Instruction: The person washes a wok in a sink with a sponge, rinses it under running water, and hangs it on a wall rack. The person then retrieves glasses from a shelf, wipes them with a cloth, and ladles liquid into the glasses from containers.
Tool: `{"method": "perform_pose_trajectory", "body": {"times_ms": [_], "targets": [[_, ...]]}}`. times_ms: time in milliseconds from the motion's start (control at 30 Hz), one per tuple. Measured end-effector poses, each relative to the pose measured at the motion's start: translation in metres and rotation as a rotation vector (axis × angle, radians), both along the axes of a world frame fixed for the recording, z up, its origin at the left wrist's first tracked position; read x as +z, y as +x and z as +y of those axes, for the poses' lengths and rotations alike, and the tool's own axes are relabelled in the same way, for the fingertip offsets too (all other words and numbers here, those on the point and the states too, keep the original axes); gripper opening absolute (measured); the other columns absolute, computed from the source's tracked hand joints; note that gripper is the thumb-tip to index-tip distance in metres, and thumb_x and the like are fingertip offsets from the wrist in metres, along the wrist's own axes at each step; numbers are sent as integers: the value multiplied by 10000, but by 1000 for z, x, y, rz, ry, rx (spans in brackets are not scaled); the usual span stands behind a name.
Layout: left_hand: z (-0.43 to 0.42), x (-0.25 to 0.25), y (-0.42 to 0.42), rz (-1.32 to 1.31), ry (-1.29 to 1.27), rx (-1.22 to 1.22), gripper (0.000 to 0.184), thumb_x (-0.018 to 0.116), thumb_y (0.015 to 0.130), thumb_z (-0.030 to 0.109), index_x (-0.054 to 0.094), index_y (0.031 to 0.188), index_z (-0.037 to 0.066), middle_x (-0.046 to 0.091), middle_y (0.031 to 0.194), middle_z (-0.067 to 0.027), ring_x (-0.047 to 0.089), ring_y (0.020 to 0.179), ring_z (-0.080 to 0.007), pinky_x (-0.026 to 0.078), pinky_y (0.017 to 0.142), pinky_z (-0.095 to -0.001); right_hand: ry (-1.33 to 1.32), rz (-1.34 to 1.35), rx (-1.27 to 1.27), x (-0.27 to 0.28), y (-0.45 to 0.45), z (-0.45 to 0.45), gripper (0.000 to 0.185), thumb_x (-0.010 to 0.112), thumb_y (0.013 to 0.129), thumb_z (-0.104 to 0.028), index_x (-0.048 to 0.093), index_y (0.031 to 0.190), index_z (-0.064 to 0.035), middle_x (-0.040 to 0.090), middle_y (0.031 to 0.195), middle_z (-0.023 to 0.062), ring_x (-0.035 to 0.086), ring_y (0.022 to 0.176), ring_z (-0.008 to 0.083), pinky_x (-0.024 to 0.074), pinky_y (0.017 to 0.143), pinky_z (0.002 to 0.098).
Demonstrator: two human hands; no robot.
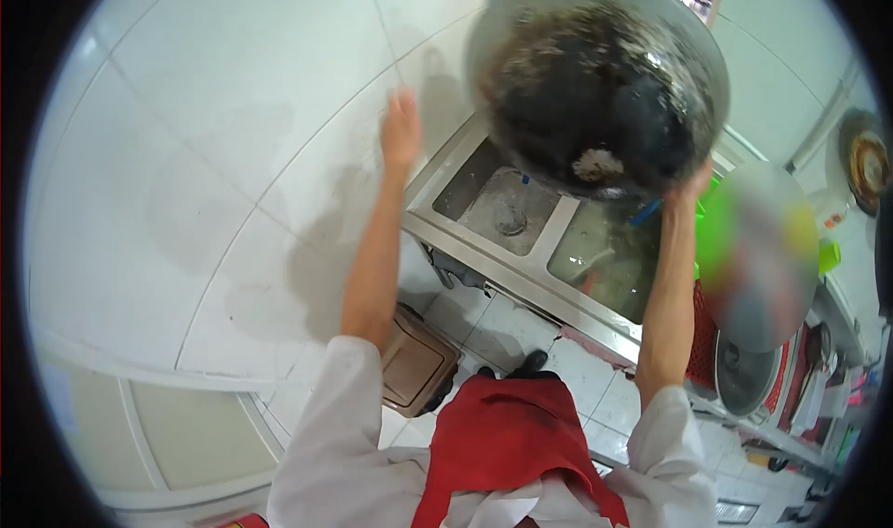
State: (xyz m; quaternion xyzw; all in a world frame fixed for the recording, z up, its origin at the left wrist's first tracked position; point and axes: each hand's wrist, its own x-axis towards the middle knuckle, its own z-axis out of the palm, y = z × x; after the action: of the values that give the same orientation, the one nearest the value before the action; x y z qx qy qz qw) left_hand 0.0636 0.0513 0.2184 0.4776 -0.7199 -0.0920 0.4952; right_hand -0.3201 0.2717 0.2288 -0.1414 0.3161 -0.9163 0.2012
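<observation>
A large round wok (605, 91) with a blackened, wet-looking underside is held up over the steel double sink (553, 221). My right hand (690, 186) grips its lower right rim; most of the fingers are hidden behind it. My left hand (402, 123) is raised to the left of the wok, apart from it, in front of the white tiled wall. That hand is blurred and seen edge-on, so how its fingers are set is unclear. Cloudy water (605, 249) fills the right basin, and the left basin has a drain (510, 219) at its bottom.
Right of the sink are a blurred round translucent object (758, 249), a metal pot (747, 374) and red baskets (702, 342). A brown lidded bin (419, 360) stands on the floor at the left. Another pan (867, 160) is at the far right.
</observation>
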Motion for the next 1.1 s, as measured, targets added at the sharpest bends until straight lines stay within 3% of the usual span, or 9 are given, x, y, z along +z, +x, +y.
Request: {"method": "perform_pose_trajectory", "body": {"times_ms": [100, 200, 433, 567, 733, 800, 867, 933, 1100], "targets": [[96, -174, 2, -483, 623, 128, 798, 303, 905, 564, 296, 1373, -83, 160, 1486, -247, 1, 1396, -396, 12, 1071, -614, 24, -48, -24, -14, -2, 40, 459, 328, 925, -293, 521, 1205, 15, 561, 1206, 143, 547, 1097, 294, 436, 957, 438], [131, -257, -18, -891, 523, 345, 796, 234, 921, 544, 206, 1403, -89, 128, 1500, -229, -102, 1394, -375, -122, 1070, -559, -82, -26, 43, -36, -17, 64, 425, 391, 929, -297, 523, 1211, -9, 552, 1224, 139, 542, 1097, 290, 428, 962, 422], [112, -260, -90, -849, 743, 481, 769, 184, 943, 516, 157, 1410, -95, 74, 1507, -232, -112, 1395, -361, -90, 1085, -542, 3, -134, -71, -40, -21, 80, 415, 371, 955, -270, 494, 1248, -2, 534, 1250, 148, 514, 1132, 295, 408, 980, 418], [83, -256, -106, -800, 673, 16, 785, 227, 929, 568, 222, 1409, -53, 282, 1456, -215, 267, 1341, -352, 90, 1092, -536, -42, 13, -16, -89, -60, 85, 365, 373, 962, -198, 495, 1240, 3, 552, 1214, 136, 552, 1072, 274, 449, 924, 387], [77, -257, -155, 489, 1399, -640, 540, 433, 898, 428, 485, 1260, 30, 497, 1284, -190, 468, 1194, -346, 338, 1019, -426, 122, 76, 1, -115, -98, 82, 362, 378, 961, -199, 496, 1238, 3, 555, 1205, 132, 556, 1062, 269, 453, 915, 382], [72, -260, -131, -195, 724, -396, 441, 549, 853, 400, 604, 1146, 75, 614, 1083, -179, 562, 1069, -349, 422, 930, -444, 201, 118, -7, -116, -113, 94, 361, 380, 961, -199, 497, 1237, 3, 557, 1201, 130, 558, 1058, 267, 455, 911, 380], [57, -262, -76, -72, 213, -203, 327, 598, 814, 315, 663, 1026, 75, 650, 965, -179, 546, 1088, -350, 309, 1031, -497, 271, 166, -9, -116, -109, 103, 360, 382, 961, -199, 498, 1235, 2, 559, 1197, 128, 560, 1053, 264, 457, 906, 377], [42, -252, -10, -670, 87, -19, 319, 585, 800, 337, 689, 957, 80, 653, 938, -175, 533, 1099, -345, 124, 1100, -531, 327, 207, -28, -118, -104, 109, 359, 384, 960, -200, 499, 1234, 2, 561, 1193, 127, 562, 1048, 262, 460, 901, 374], [-18, -281, -9, -1010, 887, -444, 442, 559, 791, 451, 680, 1014, 89, 608, 1129, -158, 418, 1236, -350, -18, 1098, -551, 525, 271, -73, -126, -56, 123, 356, 389, 960, -201, 501, 1231, 2, 565, 1182, 122, 567, 1037, 255, 465, 890, 368]]}}
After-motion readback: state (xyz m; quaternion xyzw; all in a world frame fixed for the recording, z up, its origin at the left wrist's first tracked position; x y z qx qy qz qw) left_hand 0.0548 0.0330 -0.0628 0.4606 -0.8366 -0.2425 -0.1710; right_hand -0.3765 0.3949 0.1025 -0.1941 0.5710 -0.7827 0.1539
